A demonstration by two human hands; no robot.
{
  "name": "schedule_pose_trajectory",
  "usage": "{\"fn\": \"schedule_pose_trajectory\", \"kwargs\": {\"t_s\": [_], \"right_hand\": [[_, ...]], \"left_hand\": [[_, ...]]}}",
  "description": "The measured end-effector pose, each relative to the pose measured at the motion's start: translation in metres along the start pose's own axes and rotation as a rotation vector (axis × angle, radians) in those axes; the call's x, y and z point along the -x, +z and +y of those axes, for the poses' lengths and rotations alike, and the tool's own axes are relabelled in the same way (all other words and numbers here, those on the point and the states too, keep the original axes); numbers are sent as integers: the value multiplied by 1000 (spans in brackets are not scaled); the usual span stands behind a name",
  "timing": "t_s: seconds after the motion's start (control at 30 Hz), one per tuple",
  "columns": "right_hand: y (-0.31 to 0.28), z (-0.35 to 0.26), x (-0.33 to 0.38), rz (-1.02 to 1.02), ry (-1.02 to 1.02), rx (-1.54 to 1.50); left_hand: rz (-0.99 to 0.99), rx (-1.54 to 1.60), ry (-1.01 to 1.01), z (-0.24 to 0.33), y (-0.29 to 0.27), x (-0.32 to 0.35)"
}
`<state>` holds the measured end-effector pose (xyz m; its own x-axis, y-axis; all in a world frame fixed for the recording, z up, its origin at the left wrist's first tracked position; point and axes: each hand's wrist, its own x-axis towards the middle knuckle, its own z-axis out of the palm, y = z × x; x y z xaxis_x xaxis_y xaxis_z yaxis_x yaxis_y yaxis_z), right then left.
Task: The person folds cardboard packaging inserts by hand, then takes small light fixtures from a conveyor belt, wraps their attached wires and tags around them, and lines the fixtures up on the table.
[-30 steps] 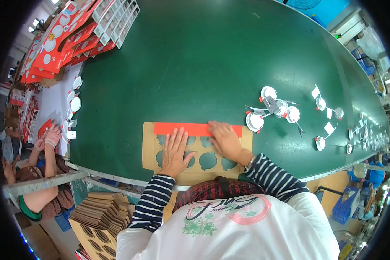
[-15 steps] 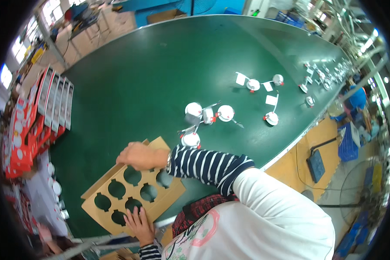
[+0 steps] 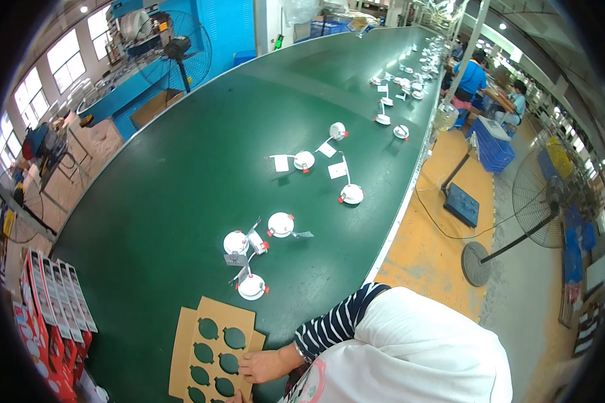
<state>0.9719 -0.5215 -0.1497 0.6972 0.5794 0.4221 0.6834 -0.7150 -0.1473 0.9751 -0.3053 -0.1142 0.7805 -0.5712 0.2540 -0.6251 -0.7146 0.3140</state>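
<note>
Our right hand (image 3: 262, 366) has slid to the cardboard insert's (image 3: 212, 349) right edge, fingers flat, gripping nothing; left hand barely visible, grip unclear. Next needs a lamp (image 3: 252, 287) lifted in.

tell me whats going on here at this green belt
A person in a striped sleeve rests the right hand on the edge of a brown cardboard insert with round cut-outs, lying on the green conveyor belt. The left hand is barely in view. Small round white lamps sit further up the belt, and red boxes stand at the left.
</note>
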Motion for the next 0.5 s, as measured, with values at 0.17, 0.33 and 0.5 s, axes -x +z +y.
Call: {"fn": "schedule_pose_trajectory", "kwargs": {"t_s": [0.17,0.33,0.5], "right_hand": [[25,16,2,-106,-7,-203],[30,43,-20,-402,112,-497],[47,48,-27,124,45,-247]], "left_hand": [[-98,231,-36,-16,18,-2],[-147,-11,-40,-42,38,-28],[1,-128,-48,-55,44,-48]]}}
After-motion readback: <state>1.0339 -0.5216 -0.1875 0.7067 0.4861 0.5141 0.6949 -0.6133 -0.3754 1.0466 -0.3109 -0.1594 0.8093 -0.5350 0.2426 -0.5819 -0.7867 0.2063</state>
